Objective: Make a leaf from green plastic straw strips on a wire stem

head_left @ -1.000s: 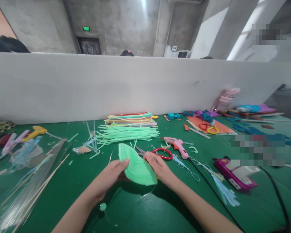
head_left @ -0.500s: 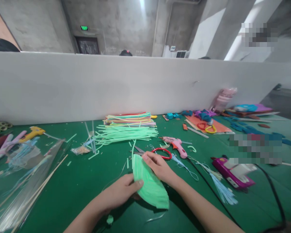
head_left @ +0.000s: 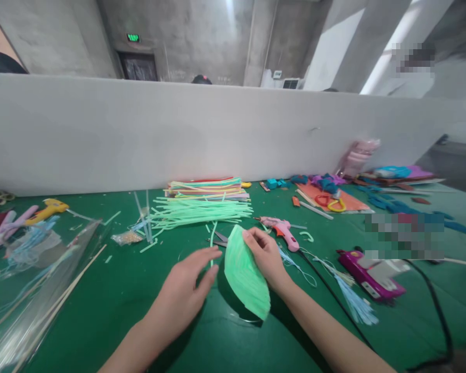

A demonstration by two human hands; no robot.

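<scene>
A light green, leaf-shaped piece [head_left: 245, 280] with fine curved ridges is tilted above the green table. My right hand [head_left: 267, 257] pinches its upper right edge, thumb on the front face, other fingers behind. Just left of the piece, my left hand [head_left: 190, 282] is free of it, thumb and fingers apart. Beyond the hands lie scissors [head_left: 220, 239], their handles mostly hidden by my right hand. A single green strip [head_left: 213, 237] lies near the blades. Behind that is a pile of similar green strips [head_left: 202, 211].
A pink glue gun [head_left: 281, 230] with a black cable lies to the right, near a magenta device [head_left: 368, 277]. On the left are a yellow glue gun [head_left: 48, 210], clear plastic sheeting [head_left: 34, 311] and thin sticks. A white partition [head_left: 140, 134] borders the table's back.
My left hand has let go of the green piece and moved left, its fingers opening. My right hand still holds the piece, now slightly farther right and higher.
</scene>
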